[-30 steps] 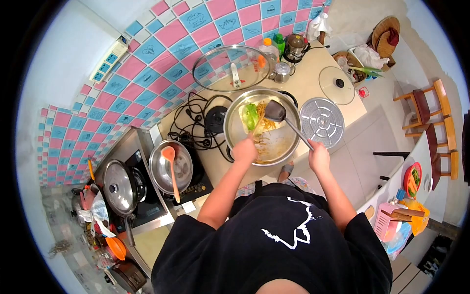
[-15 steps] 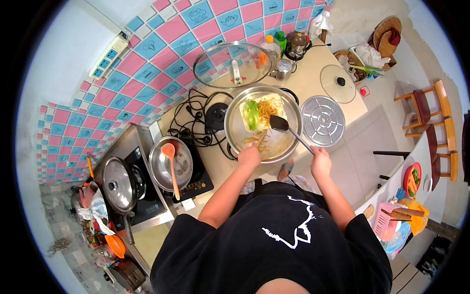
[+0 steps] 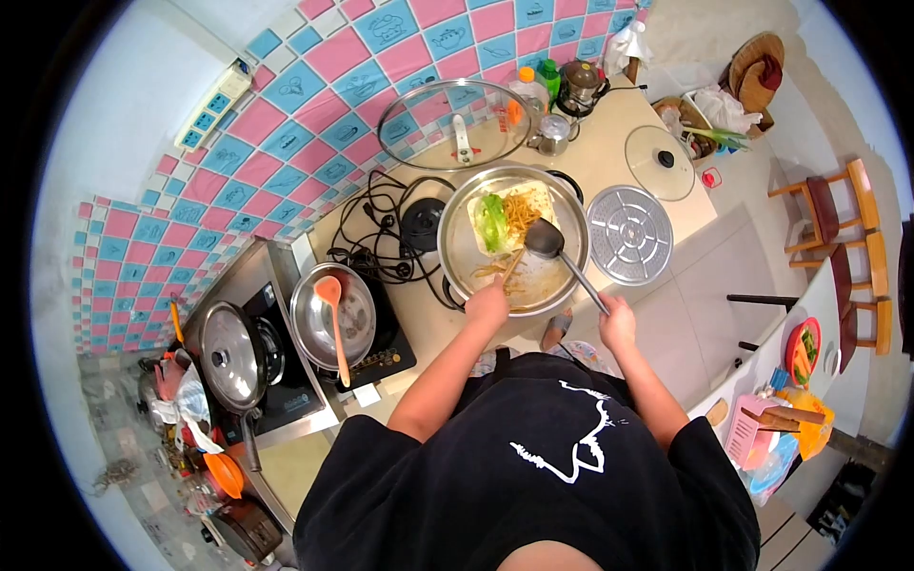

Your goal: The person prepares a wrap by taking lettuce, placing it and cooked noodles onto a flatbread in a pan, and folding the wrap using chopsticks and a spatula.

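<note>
A wide steel pan (image 3: pixel 459 255) holds a pale flatbread (image 3: pixel 543 198) topped with a green lettuce leaf (image 3: pixel 492 225) and brown shreds (image 3: pixel 519 213). Over the pan's lower edge, my left hand (image 3: pixel 487 303) is closed round thin chopsticks (image 3: pixel 513 266), whose tips are among loose shreds below the flatbread. My right hand (image 3: pixel 617 319), right of the pan, grips the handle of a dark spatula (image 3: pixel 545 238). The spatula's head rests at the flatbread's lower right edge.
A perforated steamer plate (image 3: pixel 630 235) lies right of the pan, a glass lid (image 3: pixel 455 127) behind it. Black cables (image 3: pixel 381 224) coil to the left, near a steel wok (image 3: pixel 333 319) with an orange spatula (image 3: pixel 328 289). Bottles (image 3: pixel 549 81) and a kettle (image 3: pixel 581 86) stand at the back.
The spatula's head has moved down from over the shreds to the flatbread's lower right edge. My left hand has shifted slightly right, and the chopsticks have drawn back from the filling.
</note>
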Available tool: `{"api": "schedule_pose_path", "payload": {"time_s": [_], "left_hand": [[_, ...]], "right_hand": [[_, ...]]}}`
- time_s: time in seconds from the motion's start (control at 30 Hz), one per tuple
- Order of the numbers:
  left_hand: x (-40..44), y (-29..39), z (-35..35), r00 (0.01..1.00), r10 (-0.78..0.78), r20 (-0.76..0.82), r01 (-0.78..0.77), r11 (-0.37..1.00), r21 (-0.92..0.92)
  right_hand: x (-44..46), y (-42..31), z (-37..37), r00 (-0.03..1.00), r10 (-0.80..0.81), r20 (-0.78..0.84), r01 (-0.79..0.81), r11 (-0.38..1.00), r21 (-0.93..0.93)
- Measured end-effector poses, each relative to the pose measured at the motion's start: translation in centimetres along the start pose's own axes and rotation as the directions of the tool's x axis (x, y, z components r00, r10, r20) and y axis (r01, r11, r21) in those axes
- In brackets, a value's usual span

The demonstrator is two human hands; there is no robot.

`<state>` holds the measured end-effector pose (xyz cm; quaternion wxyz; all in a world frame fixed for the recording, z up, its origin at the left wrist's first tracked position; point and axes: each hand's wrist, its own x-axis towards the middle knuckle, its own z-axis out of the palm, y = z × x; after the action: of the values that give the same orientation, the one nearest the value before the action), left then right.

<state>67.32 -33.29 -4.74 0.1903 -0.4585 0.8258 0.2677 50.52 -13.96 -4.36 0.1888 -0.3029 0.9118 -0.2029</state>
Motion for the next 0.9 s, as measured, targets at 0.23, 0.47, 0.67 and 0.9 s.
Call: {"api": "schedule_pose_path", "payload": {"time_s": [0.23, 0.47, 0.67, 0.9], "left_hand": [[-0.7, 0.4, -1.9, 0.997, 0.025, -0.079, -0.025, 1.0, -0.002], [-0.1, -0.2, -6.4, 0.988, -0.045, -0.148, 0.043, 0.999, -0.016], [-2.5, -3.5, -7.1, 0.986, -0.075, -0.148, 0.076, 0.997, 0.0], [-1.1, -4.8, -4.4, 0.997, -0.073, 0.024, 0.071, 0.993, 0.092]], "right_hand": [[1.1, -0.2, -1.4, 0.999, -0.046, 0.026, 0.043, 0.994, 0.101], [3.7, -4.2, -2.9, 0.987, -0.12, -0.111, 0.125, 0.991, 0.041], [2.7, -4.3, -8.1, 0.991, 0.028, 0.133, 0.005, 0.97, -0.242], [2.2, -5.4, -9.7, 0.96, 0.08, 0.266, 0.019, 0.937, -0.35]]}}
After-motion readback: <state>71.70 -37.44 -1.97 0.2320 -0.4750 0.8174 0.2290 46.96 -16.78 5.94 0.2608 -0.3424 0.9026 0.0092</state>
